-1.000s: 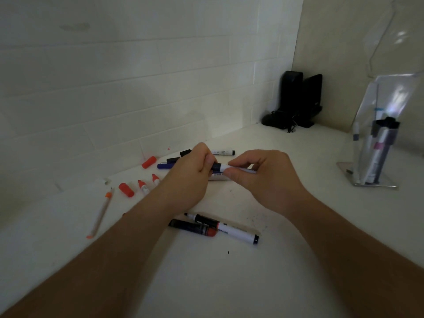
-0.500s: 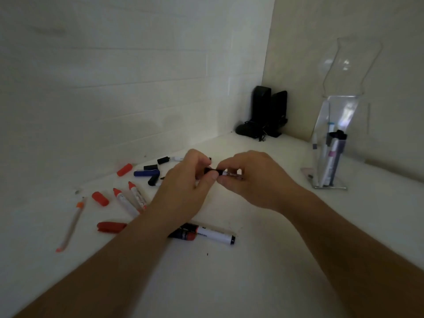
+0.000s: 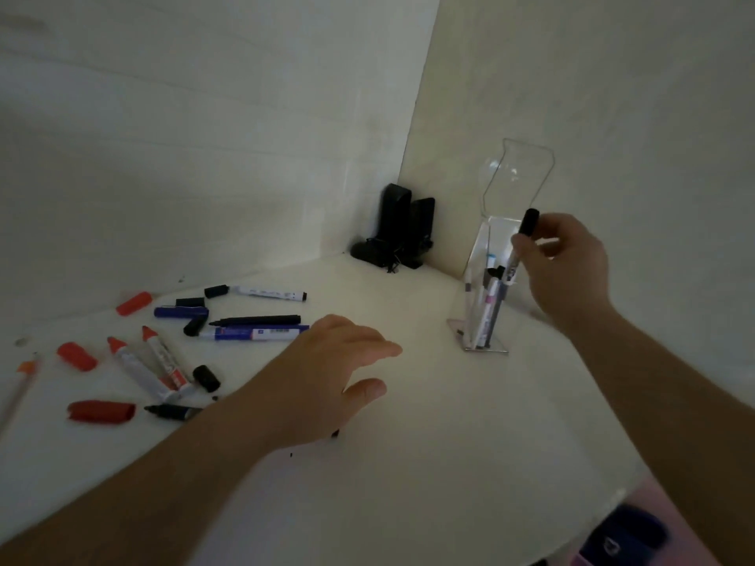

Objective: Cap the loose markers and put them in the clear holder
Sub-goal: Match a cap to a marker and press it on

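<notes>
One capped marker (image 3: 521, 249), pinched upright in the right hand (image 3: 568, 267), may catch the holder (image 3: 486, 304) rim and tip it; left hand (image 3: 327, 373) hovers spread, empty.

— What can't you make out?

— The left hand (image 3: 327, 373) covers a marker on the table (image 3: 429, 443); only a dark tip pokes out under the wrist. The orange-tipped pen (image 3: 18, 386) runs off the left edge.

— And by the clear holder (image 3: 486, 288)?

— The capped marker (image 3: 521, 247) is partly wrapped by the right hand (image 3: 566, 267) (its label is too blurred to read). A dark object (image 3: 625, 537) is cut off at the bottom edge.
</notes>
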A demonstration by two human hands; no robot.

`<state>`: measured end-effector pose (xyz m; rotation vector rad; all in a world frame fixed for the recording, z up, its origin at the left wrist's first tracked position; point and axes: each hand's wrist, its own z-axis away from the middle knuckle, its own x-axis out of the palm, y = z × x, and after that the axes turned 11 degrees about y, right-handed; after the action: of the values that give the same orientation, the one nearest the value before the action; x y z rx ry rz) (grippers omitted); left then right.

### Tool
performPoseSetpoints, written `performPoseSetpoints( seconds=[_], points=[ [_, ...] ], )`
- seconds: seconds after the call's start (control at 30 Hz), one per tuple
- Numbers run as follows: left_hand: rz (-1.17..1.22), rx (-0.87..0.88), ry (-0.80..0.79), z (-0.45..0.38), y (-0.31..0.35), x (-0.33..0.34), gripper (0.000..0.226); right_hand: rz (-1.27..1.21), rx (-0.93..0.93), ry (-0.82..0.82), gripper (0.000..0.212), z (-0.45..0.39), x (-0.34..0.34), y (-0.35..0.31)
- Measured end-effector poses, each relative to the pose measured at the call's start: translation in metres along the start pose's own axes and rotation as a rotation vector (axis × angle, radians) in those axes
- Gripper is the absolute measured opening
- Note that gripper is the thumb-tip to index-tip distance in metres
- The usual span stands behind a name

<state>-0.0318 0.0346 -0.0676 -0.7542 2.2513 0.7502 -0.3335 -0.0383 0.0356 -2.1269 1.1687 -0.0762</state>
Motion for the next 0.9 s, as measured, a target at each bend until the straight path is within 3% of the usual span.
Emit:
performPoseSetpoints(
  seconds=[0.1, 0.2, 0.33, 0.43, 0.53, 0.6, 0.67, 0.7, 0.8, 0.9],
  points=[
    [0.013, -0.046, -0.016, 0.001, -0.002, 0.000, 0.045, 0.069, 0.026, -0.018, 0.017, 0.003, 0.007, 0.014],
    [0.028, -0.082, -0.030, 0.002, -0.005, -0.004, 0.043, 0.199, -0.039, -0.098, 0.031, 0.004, 0.014, 0.029],
    [0.026, -0.129, -0.028, 0.003, -0.012, -0.006, 0.040, 0.424, -0.154, -0.215, 0.021, 0.006, 0.024, 0.048],
    [0.020, -0.134, -0.001, 0.004, -0.014, -0.007, 0.037, 0.440, -0.106, -0.277, 0.041, 0.006, 0.026, 0.057],
    [0.016, -0.142, 0.002, 0.004, -0.018, -0.009, 0.032, 0.390, -0.111, -0.187, 0.057, 0.013, 0.024, 0.050],
    [-0.026, -0.110, 0.010, 0.002, -0.025, -0.018, 0.027, 0.332, -0.174, -0.058, 0.053, 0.026, 0.024, 0.034],
    [-0.121, -0.120, 0.027, -0.002, -0.035, -0.035, 0.022, 0.221, -0.226, -0.054, 0.043, 0.047, 0.028, 0.005],
    [-0.159, -0.186, 0.027, -0.003, -0.043, -0.049, 0.021, 0.140, -0.217, -0.141, 0.036, 0.060, 0.033, -0.013],
    [-0.246, -0.458, -0.040, 0.007, -0.069, -0.095, 0.019, -0.048, -0.136, -0.625, 0.020, 0.106, 0.055, -0.064],
    [-0.331, -0.545, -0.224, 0.021, -0.090, -0.119, 0.018, -0.024, -0.235, -0.981, 0.007, 0.142, 0.076, -0.098]
  ],
)
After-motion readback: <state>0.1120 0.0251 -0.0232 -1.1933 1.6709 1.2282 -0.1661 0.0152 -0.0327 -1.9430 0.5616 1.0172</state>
